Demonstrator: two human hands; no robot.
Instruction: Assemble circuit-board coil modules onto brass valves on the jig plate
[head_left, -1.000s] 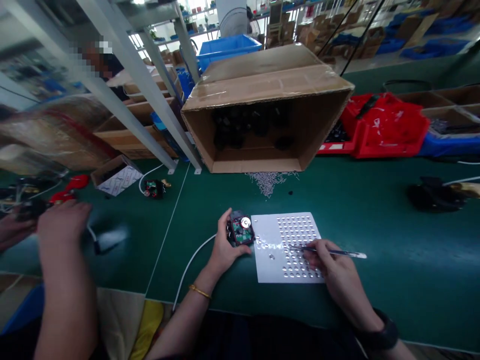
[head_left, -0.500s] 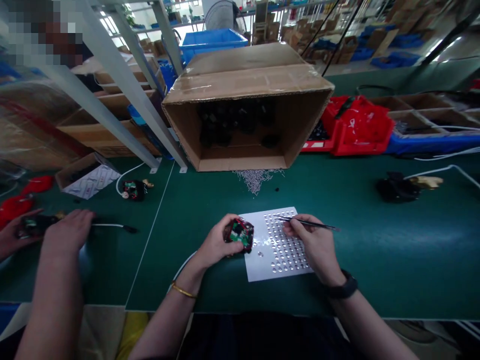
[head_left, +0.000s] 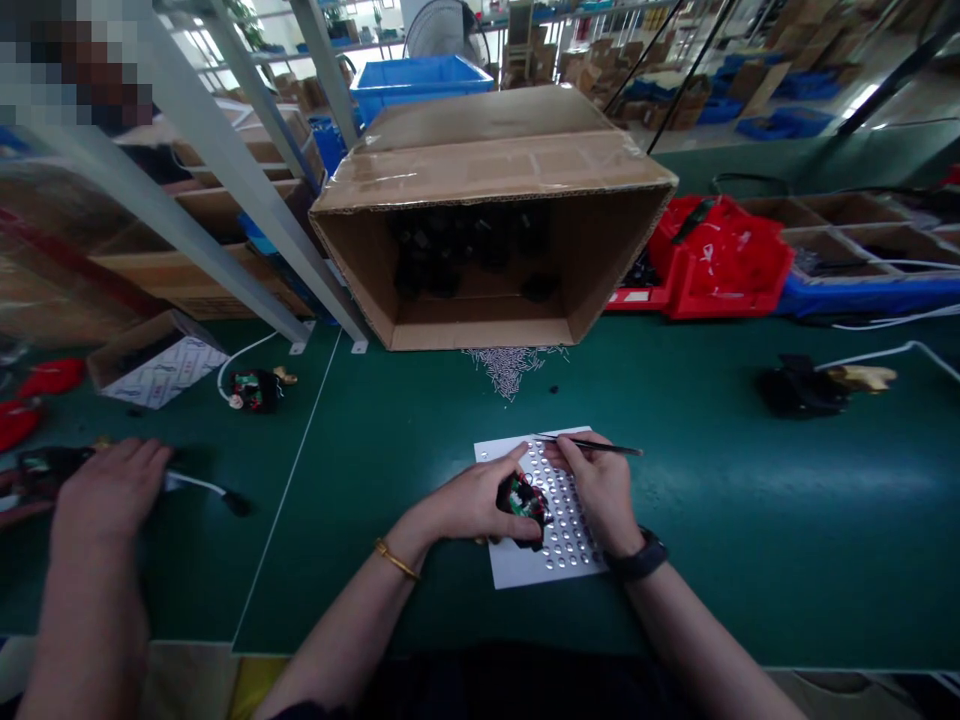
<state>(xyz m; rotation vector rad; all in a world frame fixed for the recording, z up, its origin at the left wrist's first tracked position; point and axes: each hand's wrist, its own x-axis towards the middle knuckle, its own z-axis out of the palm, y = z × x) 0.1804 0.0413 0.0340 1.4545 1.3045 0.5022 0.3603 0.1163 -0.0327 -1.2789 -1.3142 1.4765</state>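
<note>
My left hand is wrapped round a small black device with an exposed green circuit board and red wires. The device is held over a white sheet dotted with rows of small round silvery pieces. Pinched in my right hand is a pair of dark, slender tweezers, their tips pointing left at the sheet's upper part. Whether the tips grip a piece is too small to tell. Both hands are close together above the sheet.
An open cardboard box with dark parts lies ahead; small metal pins are heaped before it. Red bins stand right of it. Another black device lies at right. A co-worker's hand works at left.
My left hand has moved right with the circuit-board device, now over the sheet. My right hand has shifted slightly left with the tweezers, so the two hands are closer together.
</note>
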